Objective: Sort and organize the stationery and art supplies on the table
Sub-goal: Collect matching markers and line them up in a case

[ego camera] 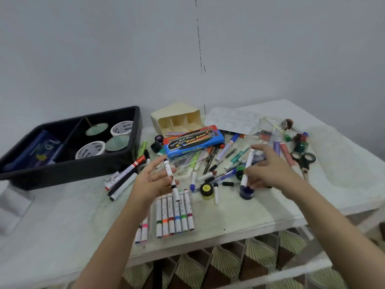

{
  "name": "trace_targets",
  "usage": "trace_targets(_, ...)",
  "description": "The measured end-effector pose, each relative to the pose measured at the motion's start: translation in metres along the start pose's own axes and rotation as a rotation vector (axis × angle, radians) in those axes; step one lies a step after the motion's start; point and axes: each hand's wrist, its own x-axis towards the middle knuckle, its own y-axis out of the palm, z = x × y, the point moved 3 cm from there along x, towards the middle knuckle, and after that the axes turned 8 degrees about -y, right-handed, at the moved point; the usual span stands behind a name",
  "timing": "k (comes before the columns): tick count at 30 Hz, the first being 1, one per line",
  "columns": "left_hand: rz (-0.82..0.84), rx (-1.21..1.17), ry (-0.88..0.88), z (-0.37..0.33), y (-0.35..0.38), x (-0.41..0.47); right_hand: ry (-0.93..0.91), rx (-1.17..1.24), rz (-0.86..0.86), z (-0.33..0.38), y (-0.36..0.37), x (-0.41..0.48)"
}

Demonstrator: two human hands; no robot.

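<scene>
Left hand (153,182) is up over the surface (62,217), with a white felt marker with a black band (172,181) pinched between thumb and fingers (157,163). The other fingers are loosely spread, and the marker tilts down towards six o'clock. Over at three o'clock, the right hand (270,172) curls round a second white marker with a dark blue end (247,168). Its forefinger is stretched out, and the marker's lower tip sits right over a small dark blue paint pot (246,193); I can't tell whether they touch.

Just below the left hand lies a neat row of white markers with coloured bands (175,214), side by side, with two more white markers with pink and dark tips (142,228) at seven o'clock of it. So this looks like the marker-gathering step: matching pens come out of the heap and join the row.

That heap of loose pens and highlighters (210,163) sprawls at twelve o'clock, under a blue cardboard watercolour box (193,140). A cream plastic desk organiser (177,118) lies tipped behind it, a black plastic tray (66,170) is at ten o'clock and black-handled scissors (303,161) at two.

Next move, I'd say, is to lay both held markers beside the row, ends lined up, without knocking the ones already placed.
</scene>
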Motion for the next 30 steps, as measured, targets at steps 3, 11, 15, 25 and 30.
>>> trace_targets(3, -0.027, 0.068, -0.027, 0.005, -0.032, -0.013, -0.057, -0.035, 0.051, 0.001, 0.044, -0.019)
trace_targets(11, -0.170, 0.253, -0.012, 0.021, -0.101, -0.035, -0.209, -0.057, 0.166, -0.001, 0.144, -0.052)
trace_targets(15, -0.176, 0.425, 0.029, 0.029, -0.124, -0.038, -0.225, -0.029, 0.179, 0.000, 0.177, -0.059)
trace_targets(25, -0.073, 0.685, 0.206, 0.039, -0.142, -0.037, -0.280, -0.089, 0.210, 0.010, 0.239, -0.053)
trace_targets(30, -0.041, 0.647, 0.168, 0.044, -0.150, -0.032, -0.304, -0.193, 0.228, 0.010, 0.257, -0.048)
